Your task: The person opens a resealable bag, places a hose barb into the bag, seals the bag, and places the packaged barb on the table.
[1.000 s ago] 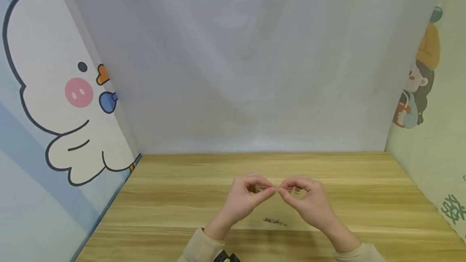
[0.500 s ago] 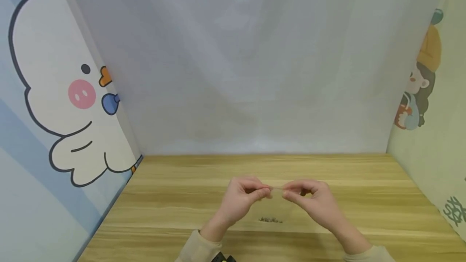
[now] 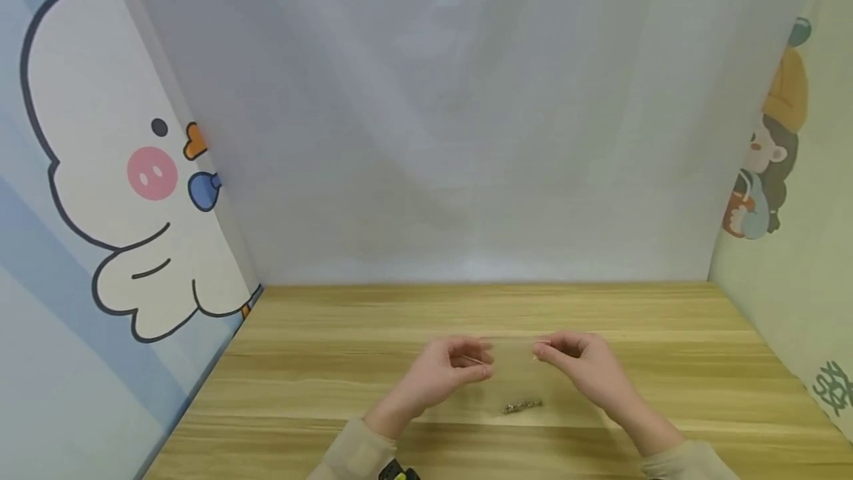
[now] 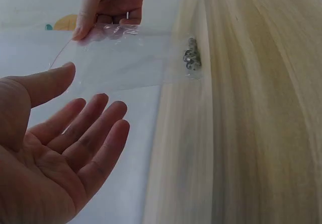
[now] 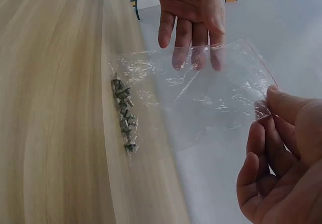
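Observation:
A clear zip bag point(image 5: 201, 108) with a thin red line along its top edge hangs above the table. My right hand point(image 3: 589, 369) pinches its top right corner between thumb and fingers, as the right wrist view shows. Several small metal screws point(image 5: 125, 116) are gathered in a row along the bag's bottom. My left hand point(image 3: 440, 375) is beside the bag's left edge, thumb and fingers spread with nothing gripped. In the left wrist view those fingers point(image 4: 95, 128) are extended, palm partly showing, and the bag lies beyond them.
Under both hands spreads a wood-grain table point(image 3: 320, 391). A plain grey-white sheet point(image 3: 466, 132) rises behind it. Cartoon-printed panels flank the sides: a white bird point(image 3: 100, 132) at left and a capped figure point(image 3: 766, 154) at right.
The two hands have moved apart from near-touching at the bag's top edge. The left hand has let go, its fingers opening; the right keeps its pinch, and the screws hang slightly further right.

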`<state>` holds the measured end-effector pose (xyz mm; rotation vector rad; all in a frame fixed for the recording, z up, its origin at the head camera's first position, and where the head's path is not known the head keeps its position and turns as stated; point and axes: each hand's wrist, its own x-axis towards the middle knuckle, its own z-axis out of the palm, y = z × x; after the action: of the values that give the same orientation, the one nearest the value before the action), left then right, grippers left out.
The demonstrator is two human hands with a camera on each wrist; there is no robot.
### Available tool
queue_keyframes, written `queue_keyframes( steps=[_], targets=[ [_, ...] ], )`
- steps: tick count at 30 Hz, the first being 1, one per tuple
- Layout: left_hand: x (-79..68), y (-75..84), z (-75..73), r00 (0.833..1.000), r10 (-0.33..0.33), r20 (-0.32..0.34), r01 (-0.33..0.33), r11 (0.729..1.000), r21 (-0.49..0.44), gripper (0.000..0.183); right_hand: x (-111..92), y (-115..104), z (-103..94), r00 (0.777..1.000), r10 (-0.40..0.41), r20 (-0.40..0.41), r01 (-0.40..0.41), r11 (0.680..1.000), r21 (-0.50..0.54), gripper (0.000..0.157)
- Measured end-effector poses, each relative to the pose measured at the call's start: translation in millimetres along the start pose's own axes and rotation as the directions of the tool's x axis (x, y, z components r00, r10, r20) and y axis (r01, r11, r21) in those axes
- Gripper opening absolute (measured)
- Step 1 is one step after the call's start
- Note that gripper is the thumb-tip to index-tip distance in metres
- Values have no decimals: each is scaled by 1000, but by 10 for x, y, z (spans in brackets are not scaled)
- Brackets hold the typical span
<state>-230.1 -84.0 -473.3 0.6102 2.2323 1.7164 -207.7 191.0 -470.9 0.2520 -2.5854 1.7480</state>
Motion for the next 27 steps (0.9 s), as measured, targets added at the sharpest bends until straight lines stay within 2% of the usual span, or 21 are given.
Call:
queue_keyframes(
  steps=[4,11,15,19,22,27],
  targets=[
    [59,-108,47,999,-32,-17,32,999,-10,39,72,88,-13,1000,13,-9,-14,1000,-8,41],
    [158,-204,154,995,-74,-73,71,996,-49,36,120,232,6,997,6,78,4,992,-130,33],
    [201,-245,188,988,-132,-86,125,989,-81,44,122,319,29,993,15,118,-1,993,-114,35],
    [222,-269,201,982,-168,-84,162,984,-70,56,111,394,44,980,53,192,-57,998,18,43],
    [225,-297,202,978,-189,-83,183,980,-77,61,96,427,59,971,82,225,-99,993,64,53],
    [188,-345,191,978,-185,-94,175,978,-112,65,83,436,82,974,72,216,-72,997,-10,74]
  ],
)
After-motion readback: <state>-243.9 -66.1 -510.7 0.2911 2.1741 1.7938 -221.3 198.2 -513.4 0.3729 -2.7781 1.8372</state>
